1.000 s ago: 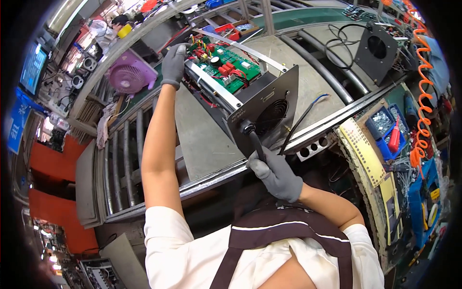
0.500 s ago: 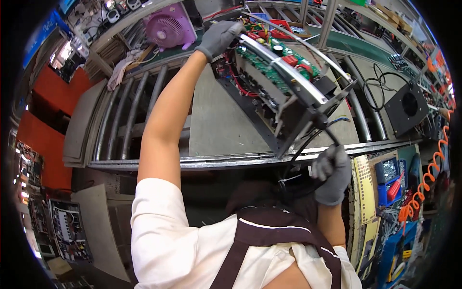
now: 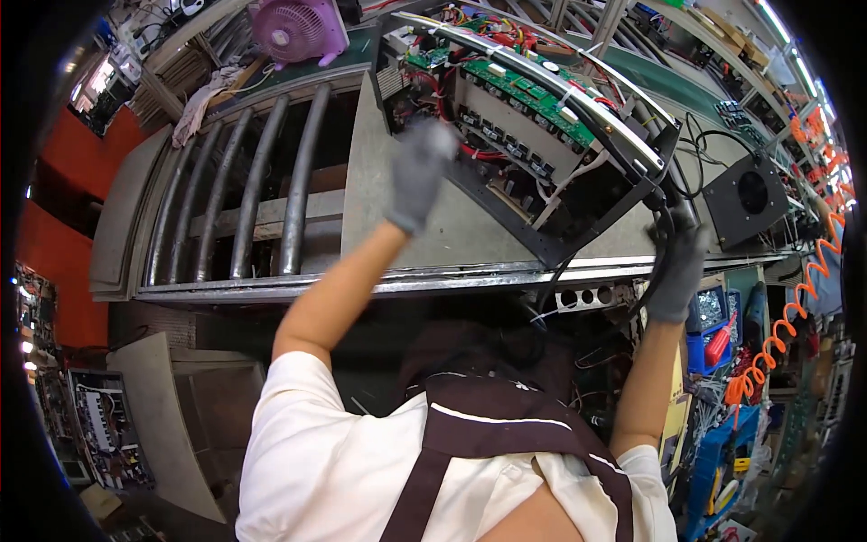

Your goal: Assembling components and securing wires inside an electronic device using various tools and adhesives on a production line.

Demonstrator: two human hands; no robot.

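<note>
An electronics chassis [image 3: 578,248] with a black open frame lies on a flat board [image 3: 379,194] over the rollers. Inside it are green circuit boards [image 3: 519,98], red wires and a row of small black components; a silvery rail [image 3: 533,68] runs along its top. My left hand [image 3: 423,172], in a grey glove, hovers in front of the chassis's left part, its fingers smeared by motion; no held thing shows. At the frame's right corner, my gloved right hand [image 3: 679,271] is closed around a thick black cable [image 3: 664,226], which hangs down toward my lap.
Metal rollers [image 3: 257,181] lie left of the board, with a purple fan [image 3: 293,32] behind them. At right are a black fan panel [image 3: 745,199], blue bins [image 3: 709,316] of small parts with a red-handled tool [image 3: 720,341], and an orange coiled hose [image 3: 781,339].
My left hand has left the chassis's far end and come down toward me. The right hand has moved right and up with the cable. The chassis appears turned, showing more of its inside.
</note>
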